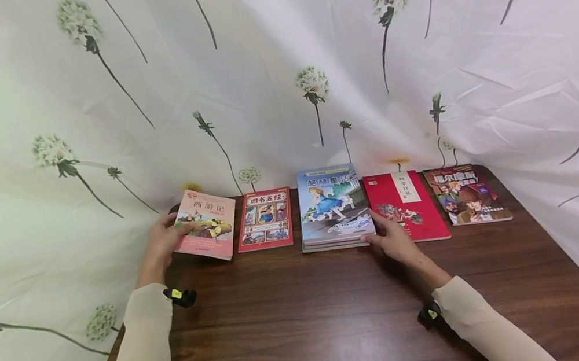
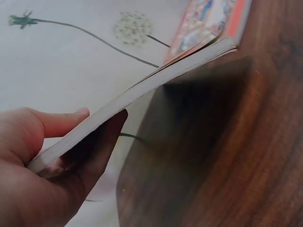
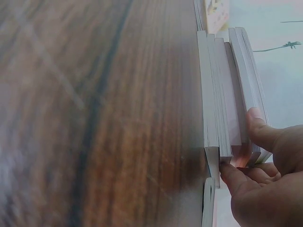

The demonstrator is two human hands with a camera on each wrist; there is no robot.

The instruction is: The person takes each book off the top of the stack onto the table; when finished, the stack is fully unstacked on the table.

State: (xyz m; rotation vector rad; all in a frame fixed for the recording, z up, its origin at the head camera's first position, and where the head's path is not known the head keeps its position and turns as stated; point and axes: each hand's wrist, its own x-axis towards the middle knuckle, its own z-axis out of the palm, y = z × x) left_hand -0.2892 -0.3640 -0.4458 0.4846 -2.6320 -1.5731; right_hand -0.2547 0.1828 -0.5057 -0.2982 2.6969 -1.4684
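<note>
In the head view, the left hand point(image 1: 161, 240) pinched the pink book point(image 1: 206, 226) by its left edge; the stack point(image 1: 330, 205) lay rightward, long axis front to back, nearer the right hand point(image 1: 399, 242). In the left wrist view, the pink book slanted. In the right wrist view, thumb and curled fingers held the stack's corner

brown wooden table point(image 1: 303, 318) | white dandelion-print cloth point(image 1: 255, 91) behind it

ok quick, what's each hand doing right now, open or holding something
Left hand: holding the pink book, thumb above, fingers underneath.
Right hand: gripping the stack of books at its near right corner.
</note>
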